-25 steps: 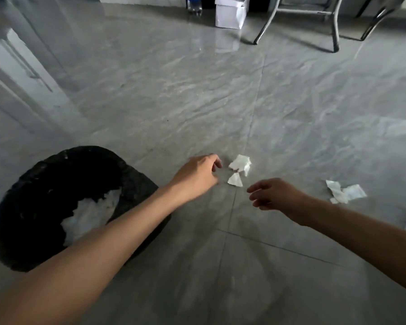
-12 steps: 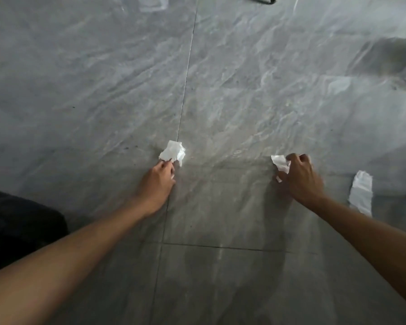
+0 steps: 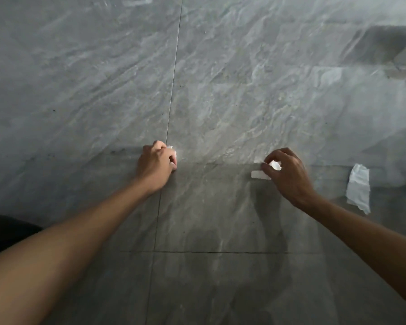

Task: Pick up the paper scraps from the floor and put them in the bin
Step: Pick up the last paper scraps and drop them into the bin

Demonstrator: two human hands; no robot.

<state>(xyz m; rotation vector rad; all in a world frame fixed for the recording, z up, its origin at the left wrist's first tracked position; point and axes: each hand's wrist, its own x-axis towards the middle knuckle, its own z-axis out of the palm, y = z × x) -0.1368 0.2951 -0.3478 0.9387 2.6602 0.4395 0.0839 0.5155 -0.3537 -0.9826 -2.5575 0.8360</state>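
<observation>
My left hand (image 3: 156,164) is down on the grey floor, its fingers closed over a crumpled white paper scrap (image 3: 173,153) that is mostly hidden under them. My right hand (image 3: 287,174) pinches another white scrap (image 3: 274,165) between thumb and fingers; a flat strip of it (image 3: 259,174) sticks out to the left, touching the floor. A third, longer torn scrap (image 3: 359,187) lies loose on the floor to the right of my right hand. The black bin (image 3: 2,233) shows only as a dark edge at the lower left, behind my left forearm.
Grey marbled floor tiles (image 3: 220,102) fill the view, with grout lines running up the middle and across below the hands. A dark reflection (image 3: 382,45) sits at the upper right.
My left hand has closed over the crumpled scrap it was only touching. My right hand's fingers have gathered its scrap more tightly. The view moved slightly closer.
</observation>
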